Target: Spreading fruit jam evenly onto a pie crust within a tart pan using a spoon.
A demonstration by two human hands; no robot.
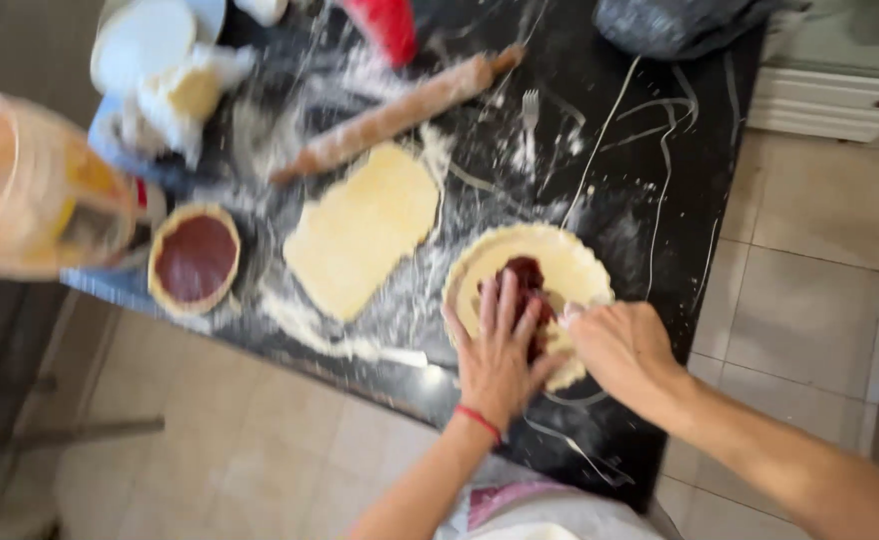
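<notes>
Head view: left hand [500, 350] fingers spread on red filling [526, 275] in pastry shell [575, 262]; right hand [620, 345] clenched.

2 tart shells [560, 262], 1 rolling pin [400, 112], 1 fork [530, 115]

Both hands cover the near half of the pie shell [560, 262], hiding most of its red filling [525, 273]. At the left edge, an orange container [30, 180] is blurred and cut off. The grey bag [675, 22] runs past the top edge.
</notes>
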